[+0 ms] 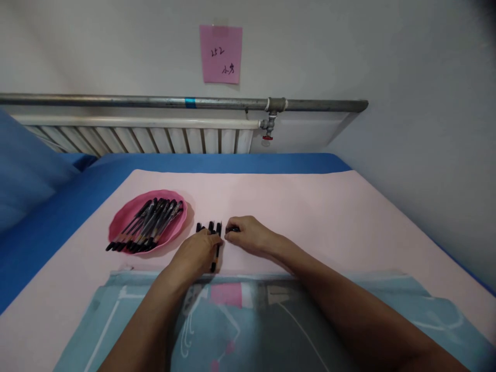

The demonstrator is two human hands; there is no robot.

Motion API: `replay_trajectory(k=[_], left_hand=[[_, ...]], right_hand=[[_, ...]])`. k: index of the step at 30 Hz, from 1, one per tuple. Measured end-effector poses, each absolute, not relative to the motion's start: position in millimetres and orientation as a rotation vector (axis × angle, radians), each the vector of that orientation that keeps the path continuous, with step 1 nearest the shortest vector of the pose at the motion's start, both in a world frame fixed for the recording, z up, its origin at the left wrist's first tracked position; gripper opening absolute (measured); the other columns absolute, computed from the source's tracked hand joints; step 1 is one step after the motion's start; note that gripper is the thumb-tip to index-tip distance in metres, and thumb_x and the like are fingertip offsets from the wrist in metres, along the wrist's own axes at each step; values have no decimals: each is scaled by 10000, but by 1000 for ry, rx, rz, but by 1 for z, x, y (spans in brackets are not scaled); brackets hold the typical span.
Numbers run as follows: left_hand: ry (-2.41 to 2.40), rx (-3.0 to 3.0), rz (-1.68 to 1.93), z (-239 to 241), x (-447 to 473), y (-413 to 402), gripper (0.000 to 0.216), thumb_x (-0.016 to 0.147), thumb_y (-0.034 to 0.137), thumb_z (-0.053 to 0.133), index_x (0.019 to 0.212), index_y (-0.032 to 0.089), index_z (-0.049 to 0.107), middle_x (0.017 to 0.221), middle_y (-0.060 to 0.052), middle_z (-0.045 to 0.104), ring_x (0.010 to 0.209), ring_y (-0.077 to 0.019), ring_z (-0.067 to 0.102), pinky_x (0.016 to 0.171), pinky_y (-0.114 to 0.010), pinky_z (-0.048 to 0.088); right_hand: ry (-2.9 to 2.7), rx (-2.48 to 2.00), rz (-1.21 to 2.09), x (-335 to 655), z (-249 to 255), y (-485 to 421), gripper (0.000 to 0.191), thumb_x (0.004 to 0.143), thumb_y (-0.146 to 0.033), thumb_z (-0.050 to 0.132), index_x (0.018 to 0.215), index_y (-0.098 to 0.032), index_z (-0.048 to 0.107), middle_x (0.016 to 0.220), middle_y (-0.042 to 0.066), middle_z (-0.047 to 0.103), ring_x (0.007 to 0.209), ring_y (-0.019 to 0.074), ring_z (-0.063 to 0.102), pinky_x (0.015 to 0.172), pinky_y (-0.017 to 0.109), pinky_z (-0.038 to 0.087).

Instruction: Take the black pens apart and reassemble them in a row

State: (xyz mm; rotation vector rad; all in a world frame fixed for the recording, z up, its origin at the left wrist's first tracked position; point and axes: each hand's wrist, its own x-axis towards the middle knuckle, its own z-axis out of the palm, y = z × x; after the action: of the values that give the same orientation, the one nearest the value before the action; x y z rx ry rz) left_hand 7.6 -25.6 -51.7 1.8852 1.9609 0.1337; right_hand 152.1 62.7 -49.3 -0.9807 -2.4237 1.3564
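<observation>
Several black-ended pens lie side by side on the pink table cover, the rightmost pen [214, 264] showing most clearly. My left hand [197, 250] is over them, its fingers bent down and its thumb against the pens; it hides their middles. Just to the right, my right hand [250, 235] is closed around a black pen [233, 229], of which only a short dark part shows between the fingers. A small gap separates the two hands. At the left stands a pink scalloped plate [116, 219] heaped with more pens [155, 225], their ends resting over its near rim.
The pink cover [294, 201] lies on a blue surface [232, 163]. A teal patterned cloth [127, 310] spreads along the near edge under my forearms. Behind are a white radiator [155, 139], a metal pipe [135, 101] with a red-handled valve [267, 138], and a pink note [220, 54].
</observation>
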Motion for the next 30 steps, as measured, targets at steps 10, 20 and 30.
replay_trajectory(k=[10,20,30], left_hand=[[1929,1885,102,-44,9,-26,262,815,231,397,903,249,644,830,-42,578,748,-156,567,631,-237,385],[1941,1949,119,-53,6,-25,298,818,228,371,946,274,636,830,-43,576,759,-172,550,637,-254,371],[1941,1929,88,-47,7,-26,290,827,247,357,909,247,635,828,-52,579,733,-169,561,625,-255,377]], right_hand=[[-2800,-868,1504,155,-42,44,174,654,-251,529,756,-152,630,587,-30,524,510,71,422,459,171,297],[-2709,-926,1522,159,-50,56,133,642,-185,499,704,-145,609,563,-29,510,504,73,412,450,178,293],[-2637,-838,1560,155,-53,50,216,690,-305,563,818,-145,631,645,-20,560,563,81,440,495,183,322]])
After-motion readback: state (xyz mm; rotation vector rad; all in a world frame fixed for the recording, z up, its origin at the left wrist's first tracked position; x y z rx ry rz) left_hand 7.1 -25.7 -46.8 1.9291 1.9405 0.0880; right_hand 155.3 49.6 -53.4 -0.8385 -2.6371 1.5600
